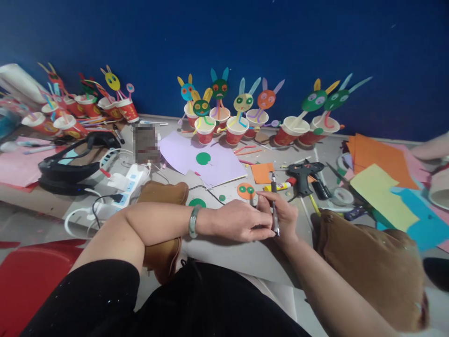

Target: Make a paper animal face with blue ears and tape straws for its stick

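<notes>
My right hand [286, 215] is closed around a dark pen [274, 203], which stands roughly upright with its silver end nearest me. Against it, palm down, rests my left hand [242, 220], wearing a jade-like bangle [193, 221]. Its fingers are curled together close to the pen; whether they pinch anything is hidden. Just beyond the hands lies an orange paper disc [246, 191] with two green round eyes. A square of orange paper [262, 173], a yellow glue stick [280, 184] with a red cap and a small green paper circle [222, 198] lie around it.
A black glue gun [304, 175] and a tape roll [343, 195] lie to the right, before coloured paper sheets [380, 161]. Lilac paper [182, 157] holds a green disc. Red paper cups [237, 133] with paper bunny heads line the blue wall. A power strip [131, 185] is left; another person's arm [431, 147] is right.
</notes>
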`<state>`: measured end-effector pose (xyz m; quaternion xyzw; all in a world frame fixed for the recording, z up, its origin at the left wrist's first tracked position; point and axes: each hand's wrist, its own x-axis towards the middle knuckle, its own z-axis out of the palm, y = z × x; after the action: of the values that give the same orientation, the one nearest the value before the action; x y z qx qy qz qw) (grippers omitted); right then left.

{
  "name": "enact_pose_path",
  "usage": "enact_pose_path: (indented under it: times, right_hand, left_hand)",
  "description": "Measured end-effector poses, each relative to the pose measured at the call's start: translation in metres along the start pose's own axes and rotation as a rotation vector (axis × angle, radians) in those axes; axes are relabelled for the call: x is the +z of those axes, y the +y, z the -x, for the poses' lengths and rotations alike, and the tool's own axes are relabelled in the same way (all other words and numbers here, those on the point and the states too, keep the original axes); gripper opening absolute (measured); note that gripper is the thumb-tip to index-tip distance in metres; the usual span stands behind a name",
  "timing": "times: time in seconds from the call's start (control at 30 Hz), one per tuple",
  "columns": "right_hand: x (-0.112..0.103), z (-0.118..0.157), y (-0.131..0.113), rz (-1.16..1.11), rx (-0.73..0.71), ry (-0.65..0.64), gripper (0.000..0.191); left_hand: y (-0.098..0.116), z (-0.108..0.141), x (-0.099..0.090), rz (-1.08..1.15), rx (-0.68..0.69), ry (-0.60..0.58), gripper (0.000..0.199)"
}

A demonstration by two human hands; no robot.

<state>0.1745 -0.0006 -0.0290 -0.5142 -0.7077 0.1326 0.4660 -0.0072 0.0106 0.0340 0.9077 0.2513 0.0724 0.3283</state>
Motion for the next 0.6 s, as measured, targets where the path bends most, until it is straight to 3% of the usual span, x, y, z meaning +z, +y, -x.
enact_pose_path:
  times: [0.6]
  right_hand:
    - [-0.0005,-0.0009,0.0013,0.036,-0.074,0.011,0.022]
  left_hand:
    - [-0.0021,-0.0026,0.0,-0.02,0.009,-0.032,0.041]
